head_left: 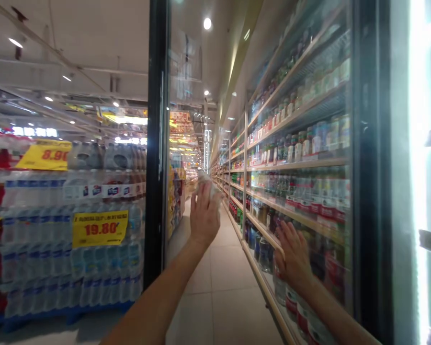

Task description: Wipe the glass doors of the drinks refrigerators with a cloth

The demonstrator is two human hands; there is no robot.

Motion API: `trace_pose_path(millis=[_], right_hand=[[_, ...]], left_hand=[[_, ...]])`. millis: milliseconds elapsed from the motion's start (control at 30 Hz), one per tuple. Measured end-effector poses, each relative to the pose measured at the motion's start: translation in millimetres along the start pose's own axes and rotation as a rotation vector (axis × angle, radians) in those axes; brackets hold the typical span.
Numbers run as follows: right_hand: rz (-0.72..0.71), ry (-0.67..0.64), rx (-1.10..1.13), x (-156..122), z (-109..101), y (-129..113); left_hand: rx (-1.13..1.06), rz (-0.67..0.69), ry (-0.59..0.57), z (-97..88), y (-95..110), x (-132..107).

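Note:
My left hand (205,215) is raised against the glass door (215,268), its fingers closed on a pale, crumpled cloth (204,178). Part of the cloth shows above and beside the fingertips, and motion blurs it a little. Lower and to the right, my right hand (295,258) is held up to the same pane with its fingers apart and nothing in it. Whether its palm presses on the glass is hard to make out. The door stands open, with a dark door frame (156,143) along its left side and another dark upright on the right.
Shelves of bottles (294,165) show in or through the pane. Left of the door, wrapped packs of water bottles (36,230) are stacked on a blue pallet (72,314), with a yellow price sign (99,229). A bright light strip (418,167) runs down the right.

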State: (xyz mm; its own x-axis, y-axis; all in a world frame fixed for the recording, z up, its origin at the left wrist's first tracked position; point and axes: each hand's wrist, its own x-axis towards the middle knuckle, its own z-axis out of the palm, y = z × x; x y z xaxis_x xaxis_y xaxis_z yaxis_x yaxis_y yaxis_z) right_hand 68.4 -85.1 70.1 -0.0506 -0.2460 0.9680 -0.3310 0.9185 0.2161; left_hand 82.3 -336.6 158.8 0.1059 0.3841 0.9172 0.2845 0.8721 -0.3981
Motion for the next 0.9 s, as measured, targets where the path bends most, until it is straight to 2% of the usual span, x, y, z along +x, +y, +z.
trace_pose_path(millis=[33,100,133,167,267,300,333,433,467,500,600,633,667,733,767,800,833,900], right_hand=[[0.013,0.005,-0.002,0,-1,-1],[0.028,0.0,-0.003,1,-1,-3],[0.024,-0.009,-0.002,1,-1,-3],[0.016,-0.019,-0.001,1,-2,-4],[0.015,-0.031,0.003,1,-2,-4],[0.023,-0.027,0.004,1,-2,-4],[0.03,-0.02,0.005,1,-2,-4],[0.024,-0.028,0.005,1,-3,-3],[0.015,-0.038,0.004,1,-3,-2],[0.008,-0.047,0.003,1,-3,-2],[0.003,-0.039,0.001,1,-3,0],[0.005,-0.033,0.001,0,-3,0],[0.006,-0.031,0.001,0,-3,1],[0.003,-0.048,0.002,0,-5,2],[-0.002,-0.061,0.002,0,-5,2],[-0.009,-0.072,0.001,0,-6,2],[-0.014,-0.076,-0.001,0,-6,3],[-0.016,-0.069,-0.007,1,-6,3]], left_hand=[[-0.024,0.083,0.007,-0.5,-1,0],[-0.114,0.406,-0.049,-1.3,0,0],[-0.139,0.506,-0.082,-1.4,-1,1],[-0.132,0.499,-0.099,-1.4,-2,3],[-0.02,0.095,-0.027,-0.8,-10,12],[-0.011,0.038,0.0,-0.8,-12,15],[-0.034,0.099,0.003,-0.8,-13,16],[-0.19,0.63,-0.107,-0.8,-12,16],[-0.215,0.708,-0.137,-0.3,-11,17],[-0.211,0.672,-0.14,0.6,-10,17],[-0.135,0.243,-0.044,4.9,-4,16],[-0.143,0.226,-0.047,6.5,-1,14],[-0.176,0.315,-0.079,7.9,3,11],[-0.269,0.645,-0.188,9.9,7,5],[-0.292,0.752,-0.225,10.4,7,5],[-0.285,0.753,-0.234,10.4,5,6],[-0.248,0.638,-0.214,10.0,2,9],[-0.135,0.251,-0.135,8.1,-4,18]])
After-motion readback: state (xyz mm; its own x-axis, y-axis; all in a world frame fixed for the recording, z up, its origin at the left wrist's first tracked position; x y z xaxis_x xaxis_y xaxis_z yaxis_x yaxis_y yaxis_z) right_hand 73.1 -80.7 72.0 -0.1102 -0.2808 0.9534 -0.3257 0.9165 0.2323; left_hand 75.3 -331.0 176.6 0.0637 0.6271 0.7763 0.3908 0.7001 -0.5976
